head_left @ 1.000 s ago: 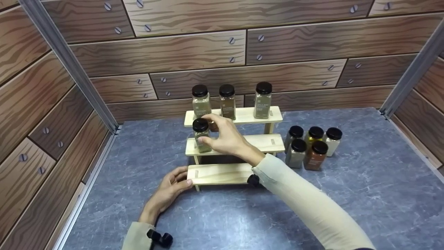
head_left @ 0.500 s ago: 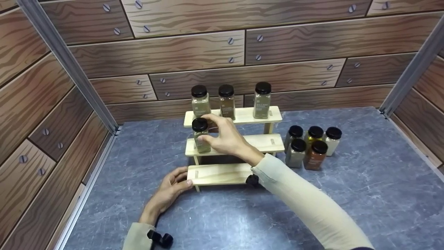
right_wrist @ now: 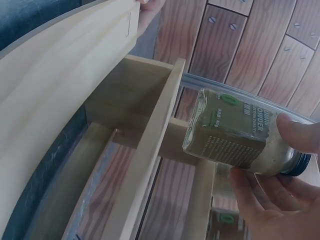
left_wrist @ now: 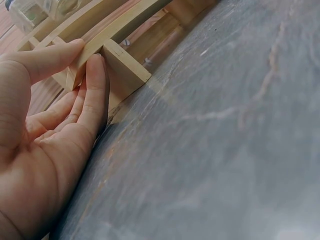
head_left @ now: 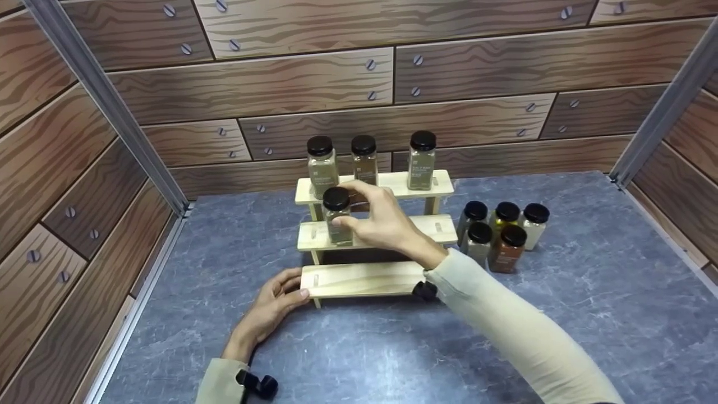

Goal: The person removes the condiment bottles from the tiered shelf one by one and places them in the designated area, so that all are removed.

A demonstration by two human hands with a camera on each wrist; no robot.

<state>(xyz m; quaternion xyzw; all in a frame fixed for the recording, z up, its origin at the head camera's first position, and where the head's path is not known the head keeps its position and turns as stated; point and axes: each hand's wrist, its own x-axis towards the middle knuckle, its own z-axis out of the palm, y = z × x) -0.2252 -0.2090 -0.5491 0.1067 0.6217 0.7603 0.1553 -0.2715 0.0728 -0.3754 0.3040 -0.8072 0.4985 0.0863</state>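
My right hand holds a glass spice jar with a black lid between thumb and fingers. The jar is upright over the left part of the middle step of a three-step wooden spice rack. In the right wrist view, a narrow gap shows between the jar's base and the step. At the rack's lowest step, my left hand pinches the left end, thumb at the upper edge and fingers below. Behind the right hand, a green-filled jar, a brown-filled jar and another greenish jar stand on the top step.
Right of the rack, several more spice jars stand grouped on the dark marbled table, among them a red-brown one and a white one. Wood-patterned walls enclose the back and sides, with metal corner posts.
My right hand has shifted slightly right with the spice jar, along the middle step. The left hand keeps its hold on the spice rack.
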